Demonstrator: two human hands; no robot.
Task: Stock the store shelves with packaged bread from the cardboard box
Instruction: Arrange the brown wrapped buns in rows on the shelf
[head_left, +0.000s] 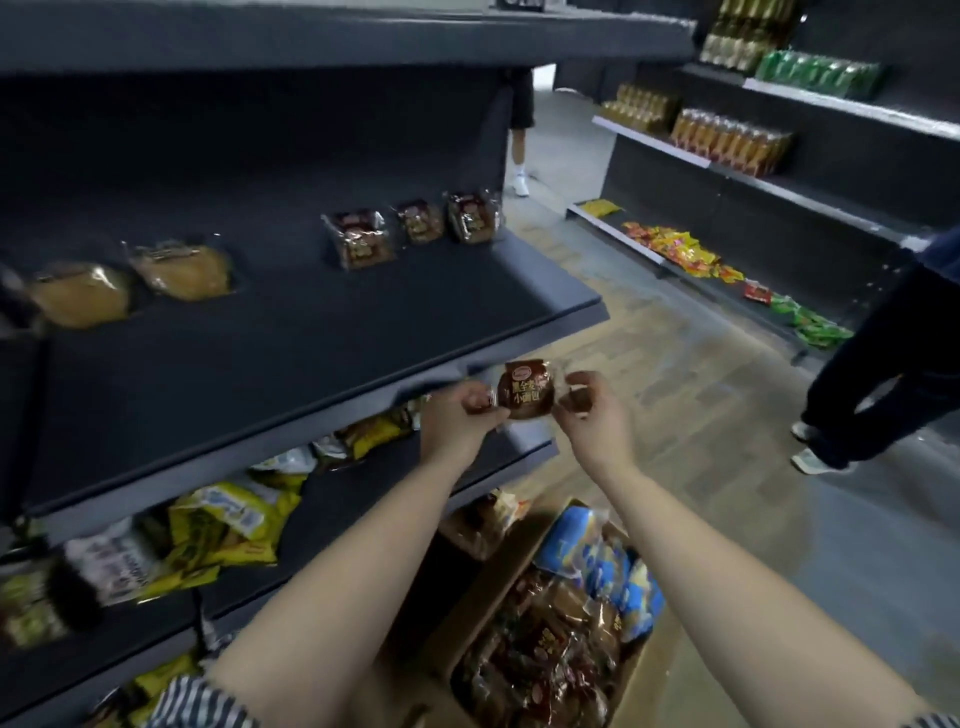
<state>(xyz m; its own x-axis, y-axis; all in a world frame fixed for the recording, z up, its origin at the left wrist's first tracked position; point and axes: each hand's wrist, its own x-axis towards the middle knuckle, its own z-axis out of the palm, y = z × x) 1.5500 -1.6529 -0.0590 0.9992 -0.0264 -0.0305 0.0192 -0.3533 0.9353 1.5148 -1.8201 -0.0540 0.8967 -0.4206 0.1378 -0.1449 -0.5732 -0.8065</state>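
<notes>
A small brown bread packet (524, 389) with gold lettering hangs between my two hands, just in front of the dark shelf's (291, 338) front edge. My left hand (462, 415) pinches its left seam. My right hand (587, 410) pinches the clear right end of the wrapper. Three brown bread packs (415, 228) stand at the back right of that shelf, and two pale buns (130, 286) lie at its left. The open cardboard box (550, 649) sits on the floor below my arms, full of brown and blue bread packets.
Lower shelves hold yellow and white bread bags (223, 525). Across the aisle, another rack (737, 156) carries stacked snacks and loose packets. A person's legs (872, 374) stand at the right, and another person's leg (519, 150) shows at the aisle's far end.
</notes>
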